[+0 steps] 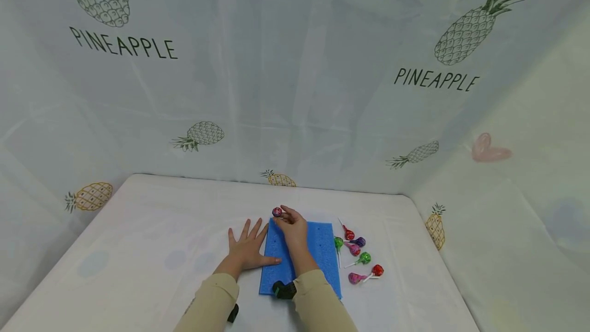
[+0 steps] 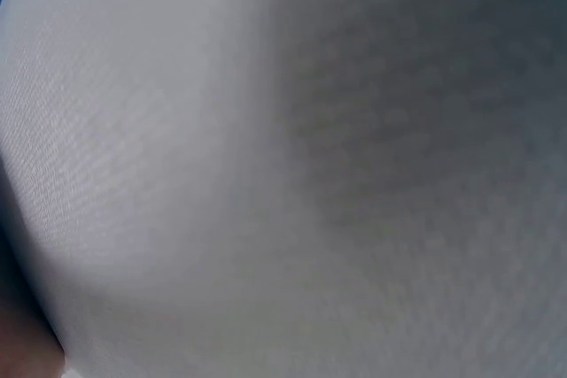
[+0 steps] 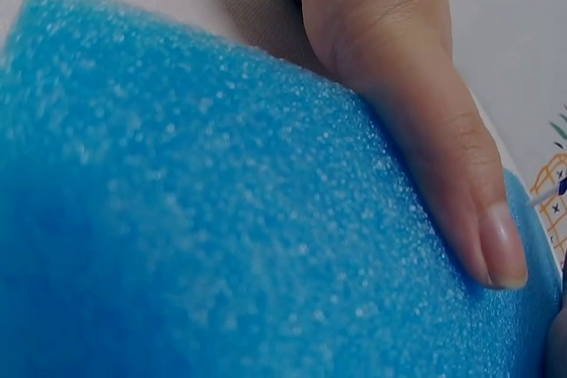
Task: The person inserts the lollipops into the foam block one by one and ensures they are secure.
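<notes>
A blue foam sheet lies on the white-covered table, its speckled surface filling much of the right wrist view. My left hand rests at its left edge with fingers spread, and the thumb presses on the foam. Over the far left corner, my right hand pinches a lollipop with a dark pink and purple wrapped head. Part of its white stick shows at the right side of the right wrist view, close to the foam's edge. The left wrist view holds mostly blurred tablecloth.
Several wrapped lollipops lie right of the foam, including a red one, a green one, a purple one and a pink one. A pineapple-print cloth hangs behind the table and at its sides.
</notes>
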Motion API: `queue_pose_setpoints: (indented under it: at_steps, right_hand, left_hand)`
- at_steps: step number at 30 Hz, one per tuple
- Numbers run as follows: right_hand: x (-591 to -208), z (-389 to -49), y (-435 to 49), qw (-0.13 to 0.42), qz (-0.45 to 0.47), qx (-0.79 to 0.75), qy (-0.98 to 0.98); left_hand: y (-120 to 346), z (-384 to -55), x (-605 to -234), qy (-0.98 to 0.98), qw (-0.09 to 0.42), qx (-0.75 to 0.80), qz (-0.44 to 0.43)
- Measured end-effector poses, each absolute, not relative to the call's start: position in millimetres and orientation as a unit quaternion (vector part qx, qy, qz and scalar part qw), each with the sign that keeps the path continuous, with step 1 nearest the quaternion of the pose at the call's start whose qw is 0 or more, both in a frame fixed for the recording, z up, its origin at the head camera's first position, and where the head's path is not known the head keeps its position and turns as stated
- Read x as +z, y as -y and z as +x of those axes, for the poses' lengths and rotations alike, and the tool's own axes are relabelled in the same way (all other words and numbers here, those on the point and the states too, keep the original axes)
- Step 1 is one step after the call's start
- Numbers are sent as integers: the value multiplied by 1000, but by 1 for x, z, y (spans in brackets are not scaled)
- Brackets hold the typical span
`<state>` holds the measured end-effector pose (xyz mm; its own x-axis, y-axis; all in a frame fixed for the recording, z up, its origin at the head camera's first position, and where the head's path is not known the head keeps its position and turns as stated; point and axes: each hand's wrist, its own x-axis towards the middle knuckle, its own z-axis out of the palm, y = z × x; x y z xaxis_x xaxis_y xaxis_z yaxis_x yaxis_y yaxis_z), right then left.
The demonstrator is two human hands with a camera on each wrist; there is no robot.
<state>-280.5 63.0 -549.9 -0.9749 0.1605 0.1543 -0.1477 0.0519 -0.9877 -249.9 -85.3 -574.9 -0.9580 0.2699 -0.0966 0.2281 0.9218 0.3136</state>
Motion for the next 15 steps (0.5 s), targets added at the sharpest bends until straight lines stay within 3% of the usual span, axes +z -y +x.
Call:
queue_pose_setpoints:
  at_steps: [15]
  right_hand:
    - [-553,-281,-65,88,-17,691,717]
  left_hand:
    - [85,-250,-577,-979,62,147,128]
